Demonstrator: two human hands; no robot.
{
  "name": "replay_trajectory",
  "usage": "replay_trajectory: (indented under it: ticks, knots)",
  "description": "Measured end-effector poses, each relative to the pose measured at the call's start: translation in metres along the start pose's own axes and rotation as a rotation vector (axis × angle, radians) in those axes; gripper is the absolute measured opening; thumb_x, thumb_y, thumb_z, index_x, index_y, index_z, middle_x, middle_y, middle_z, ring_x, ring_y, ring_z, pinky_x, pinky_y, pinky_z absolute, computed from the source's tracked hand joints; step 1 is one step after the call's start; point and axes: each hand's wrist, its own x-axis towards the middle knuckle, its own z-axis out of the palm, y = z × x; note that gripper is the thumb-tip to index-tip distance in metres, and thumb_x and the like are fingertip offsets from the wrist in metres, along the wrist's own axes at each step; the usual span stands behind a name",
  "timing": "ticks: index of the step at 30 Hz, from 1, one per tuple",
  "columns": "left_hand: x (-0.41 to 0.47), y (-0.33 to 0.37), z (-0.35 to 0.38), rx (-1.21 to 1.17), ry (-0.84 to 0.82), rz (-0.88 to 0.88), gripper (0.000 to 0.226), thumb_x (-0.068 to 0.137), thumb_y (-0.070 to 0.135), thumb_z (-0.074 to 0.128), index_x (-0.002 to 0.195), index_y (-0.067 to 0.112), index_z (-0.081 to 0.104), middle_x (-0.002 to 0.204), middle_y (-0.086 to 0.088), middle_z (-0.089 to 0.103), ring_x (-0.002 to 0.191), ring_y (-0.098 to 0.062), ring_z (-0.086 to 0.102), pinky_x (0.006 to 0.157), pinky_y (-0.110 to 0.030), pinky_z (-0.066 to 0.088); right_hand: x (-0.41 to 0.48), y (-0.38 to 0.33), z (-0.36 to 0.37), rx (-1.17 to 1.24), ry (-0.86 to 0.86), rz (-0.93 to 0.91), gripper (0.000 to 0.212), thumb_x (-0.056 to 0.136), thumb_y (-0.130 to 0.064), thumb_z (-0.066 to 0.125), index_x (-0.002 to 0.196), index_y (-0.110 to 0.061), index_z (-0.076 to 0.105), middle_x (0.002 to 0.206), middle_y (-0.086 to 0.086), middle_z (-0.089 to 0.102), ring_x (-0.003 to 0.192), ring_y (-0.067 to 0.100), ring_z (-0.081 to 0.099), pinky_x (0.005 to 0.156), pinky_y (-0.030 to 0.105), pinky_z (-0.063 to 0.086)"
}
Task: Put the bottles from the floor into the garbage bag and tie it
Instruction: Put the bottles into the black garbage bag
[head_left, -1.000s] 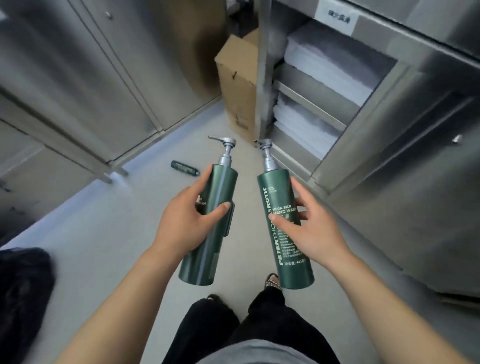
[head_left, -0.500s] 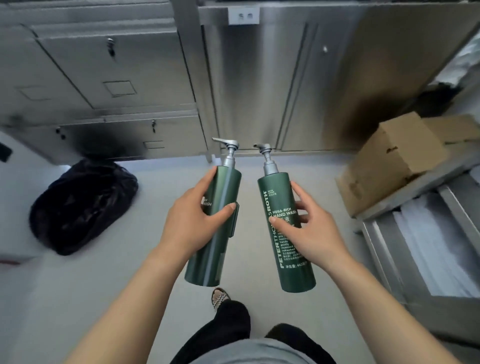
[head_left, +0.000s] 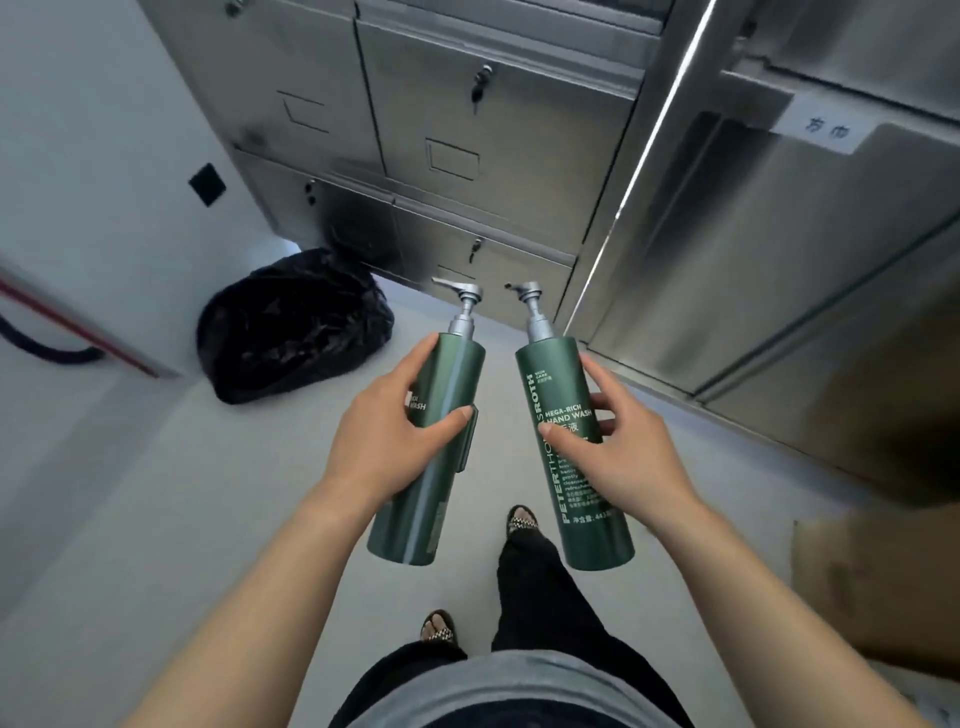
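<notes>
Bright, even light — steel cabinets (head_left: 493, 130) glare, edges warped.

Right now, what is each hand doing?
Left hand: closed around a green pump bottle.
Right hand: closed around the other green bottle.

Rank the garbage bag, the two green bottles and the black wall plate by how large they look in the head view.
1. Garbage bag
2. The two green bottles, left and right: they look alike, so no ranking.
3. Black wall plate, though it is farther away.
</notes>
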Motion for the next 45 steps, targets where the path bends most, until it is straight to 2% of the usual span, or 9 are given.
replay_trajectory:
  ticks: [3, 9, 13, 16, 23, 27, 37, 41, 45]
  knots:
    - [0.031, -0.003, -0.009, -0.006, 0.092, -0.08, 0.08, 0.066, 0.06, 0.067, 0.132, 0.062, 0.021, 0.1, 0.02, 0.054, 0.082, -0.01, 0.056, 0.069, -0.025, 0.039, 0.057, -0.017, -0.002, -0.02, -0.082, -0.064, 0.074, 0.067, -0.043, 0.073, 0.12, -0.071, 0.029, 0.094, -0.03, 0.055, 0.079, -0.018, 0.055, 0.06, 0.011, 0.04]
    - [0.067, -0.023, -0.029, 0.038, 0.191, -0.186, 0.08, 0.069, 0.06, 0.064, 0.134, 0.062, 0.016, 0.1, 0.021, 0.052, 0.082, -0.009, 0.056, 0.064, -0.019, 0.038, 0.153, -0.049, 0.027, -0.027, -0.171, -0.092, 0.075, 0.07, -0.041, 0.072, 0.133, -0.052, 0.032, 0.094, -0.029, 0.054, 0.084, -0.008, 0.057, 0.072, 0.021, 0.045]
    - [0.086, -0.053, -0.057, 0.055, 0.234, -0.279, 0.08, 0.069, 0.063, 0.06, 0.135, 0.061, 0.014, 0.105, 0.02, 0.054, 0.083, -0.008, 0.055, 0.063, -0.016, 0.036, 0.193, -0.081, 0.068, -0.08, -0.277, -0.156, 0.07, 0.069, -0.043, 0.072, 0.123, -0.063, 0.031, 0.085, -0.031, 0.054, 0.076, -0.011, 0.058, 0.06, 0.01, 0.039]
    - [0.108, -0.081, -0.087, 0.03, 0.283, -0.317, 0.08, 0.068, 0.063, 0.061, 0.133, 0.064, 0.014, 0.106, 0.02, 0.054, 0.085, -0.008, 0.055, 0.065, -0.021, 0.038, 0.22, -0.107, 0.106, -0.08, -0.33, -0.157, 0.072, 0.067, -0.047, 0.071, 0.123, -0.064, 0.029, 0.091, -0.028, 0.054, 0.08, -0.007, 0.058, 0.066, 0.019, 0.043]
    - [0.162, -0.152, -0.178, 0.136, 0.292, -0.296, 0.079, 0.069, 0.061, 0.063, 0.134, 0.062, 0.017, 0.103, 0.006, 0.062, 0.08, -0.014, 0.057, 0.066, -0.028, 0.041, 0.271, -0.174, 0.2, -0.035, -0.351, -0.201, 0.077, 0.065, -0.045, 0.072, 0.128, -0.059, 0.031, 0.093, -0.032, 0.054, 0.083, -0.012, 0.056, 0.068, 0.016, 0.043]
    - [0.193, -0.184, -0.211, 0.126, 0.254, -0.276, 0.078, 0.068, 0.062, 0.06, 0.133, 0.063, 0.016, 0.108, 0.004, 0.063, 0.083, -0.016, 0.058, 0.074, -0.035, 0.049, 0.3, -0.205, 0.244, -0.087, -0.353, -0.24, 0.078, 0.067, -0.047, 0.071, 0.133, -0.053, 0.03, 0.087, -0.035, 0.05, 0.08, -0.03, 0.044, 0.06, 0.006, 0.031]
    - [0.284, -0.249, -0.28, 0.129, 0.293, -0.292, 0.078, 0.074, 0.056, 0.059, 0.135, 0.062, 0.01, 0.109, 0.011, 0.056, 0.086, -0.011, 0.05, 0.071, -0.029, 0.043, 0.405, -0.257, 0.336, -0.044, -0.366, -0.223, 0.079, 0.072, -0.032, 0.073, 0.132, -0.056, 0.028, 0.088, -0.034, 0.048, 0.079, -0.034, 0.042, 0.053, 0.002, 0.037]
    - [0.322, -0.278, -0.31, 0.157, 0.285, -0.267, 0.079, 0.075, 0.052, 0.063, 0.138, 0.057, 0.015, 0.101, 0.014, 0.054, 0.082, -0.008, 0.047, 0.066, -0.019, 0.037, 0.44, -0.28, 0.373, -0.045, -0.399, -0.236, 0.079, 0.072, -0.036, 0.073, 0.131, -0.059, 0.024, 0.088, -0.035, 0.048, 0.081, -0.034, 0.041, 0.051, -0.001, 0.037]
    - [0.359, -0.315, -0.333, 0.157, 0.203, -0.248, 0.08, 0.076, 0.052, 0.064, 0.137, 0.059, 0.013, 0.112, 0.008, 0.06, 0.09, -0.013, 0.052, 0.075, -0.03, 0.044, 0.463, -0.292, 0.4, -0.062, -0.367, -0.199, 0.08, 0.072, -0.035, 0.073, 0.132, -0.056, 0.025, 0.09, -0.034, 0.047, 0.081, -0.034, 0.041, 0.058, -0.009, 0.03]
